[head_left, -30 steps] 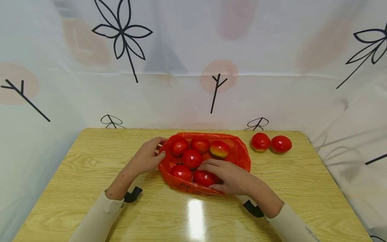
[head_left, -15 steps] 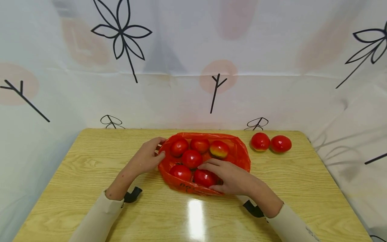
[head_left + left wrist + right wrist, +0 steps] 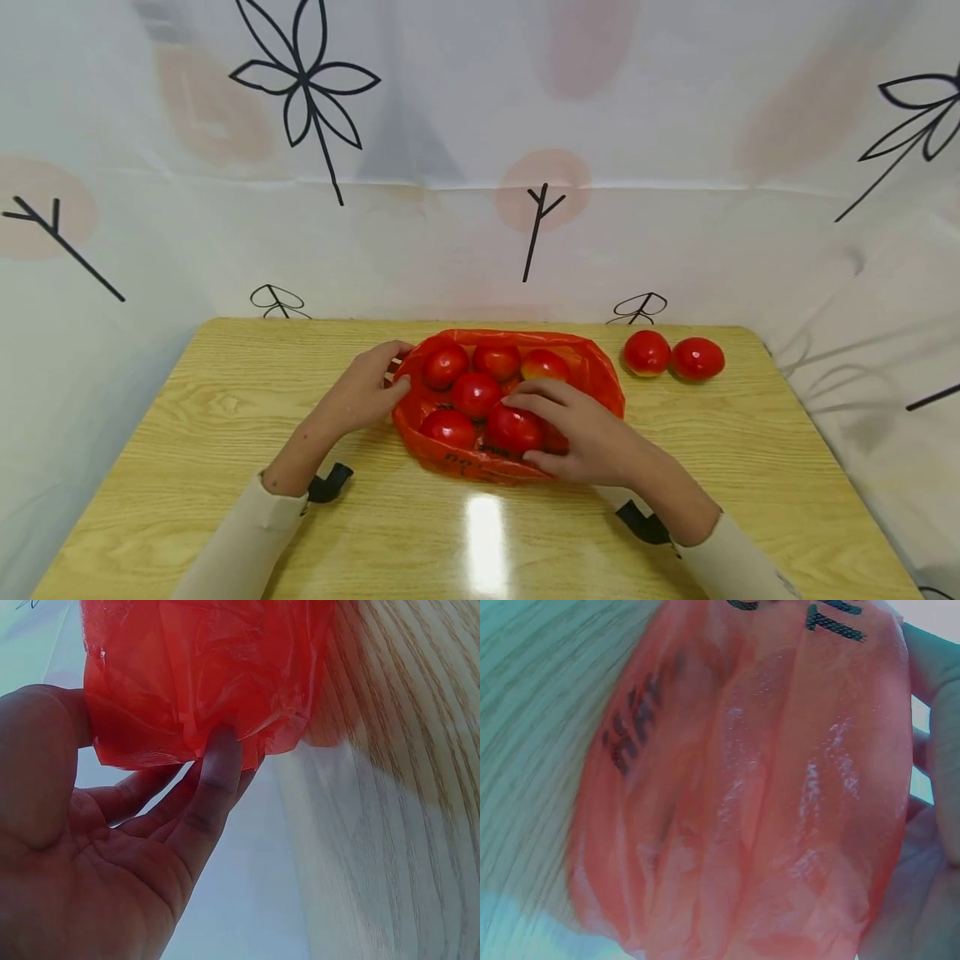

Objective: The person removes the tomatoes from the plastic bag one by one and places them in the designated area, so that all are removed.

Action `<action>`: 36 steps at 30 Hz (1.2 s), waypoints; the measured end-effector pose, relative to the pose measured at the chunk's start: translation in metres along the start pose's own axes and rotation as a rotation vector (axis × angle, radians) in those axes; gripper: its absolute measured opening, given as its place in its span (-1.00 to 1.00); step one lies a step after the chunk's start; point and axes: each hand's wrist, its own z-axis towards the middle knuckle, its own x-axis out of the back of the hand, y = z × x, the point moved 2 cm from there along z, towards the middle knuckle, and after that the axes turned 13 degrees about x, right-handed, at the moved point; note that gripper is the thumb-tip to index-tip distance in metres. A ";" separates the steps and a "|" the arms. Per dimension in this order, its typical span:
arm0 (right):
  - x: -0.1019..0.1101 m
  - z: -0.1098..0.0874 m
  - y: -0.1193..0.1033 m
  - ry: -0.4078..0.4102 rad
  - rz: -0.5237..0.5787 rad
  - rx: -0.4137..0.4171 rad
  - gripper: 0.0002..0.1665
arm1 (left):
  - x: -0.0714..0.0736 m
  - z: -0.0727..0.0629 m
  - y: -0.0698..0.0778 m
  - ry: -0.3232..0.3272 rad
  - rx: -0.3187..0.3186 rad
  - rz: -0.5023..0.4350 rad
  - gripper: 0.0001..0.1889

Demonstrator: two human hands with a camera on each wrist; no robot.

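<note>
A red plastic bag [image 3: 600, 392] with its rim spread wide lies mid-table, holding several glossy red tomatoes [image 3: 475, 395]. One of them, partly behind the right hand, is red and yellow [image 3: 542, 364]. My left hand [image 3: 366, 387] holds the bag at its left side; in the left wrist view its fingertips lie against the crinkled plastic. With curled fingers and thumb, my right hand [image 3: 585, 433] grips a tomato [image 3: 513, 427] at the bag's near right. Printed plastic [image 3: 780, 787] fills most of the right wrist view and hides that tomato.
Two more red tomatoes, one round [image 3: 647, 353] and one oval [image 3: 697, 359], lie side by side on the wooden table [image 3: 247, 375] at the back right. A patterned cloth [image 3: 450, 242] hangs behind the table's far edge.
My right hand has shifted slightly to the right and up, and the tomato in its grip has moved a little with it. My left hand has stayed at the bag's left side.
</note>
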 end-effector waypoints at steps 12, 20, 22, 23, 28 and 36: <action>0.027 -0.012 0.007 0.186 -0.031 -0.025 -0.17 | 0.001 0.000 0.001 0.006 -0.004 -0.002 -0.57; 0.049 -0.025 0.017 0.255 -0.106 -0.054 -0.13 | 0.000 0.001 0.001 0.008 0.001 0.003 -0.57; 0.053 -0.030 0.020 0.277 -0.116 -0.061 -0.12 | 0.000 0.001 0.001 0.009 -0.003 0.005 -0.57; 0.056 -0.032 0.021 0.287 -0.123 -0.066 -0.11 | 0.000 0.001 0.001 0.009 -0.005 0.006 -0.57; 0.064 -0.045 0.026 0.325 -0.133 -0.073 -0.08 | 0.001 0.000 0.001 0.009 -0.011 0.010 -0.57; 0.079 -0.066 0.030 0.353 -0.179 -0.104 -0.06 | 0.000 -0.001 0.000 0.000 -0.007 0.013 -0.58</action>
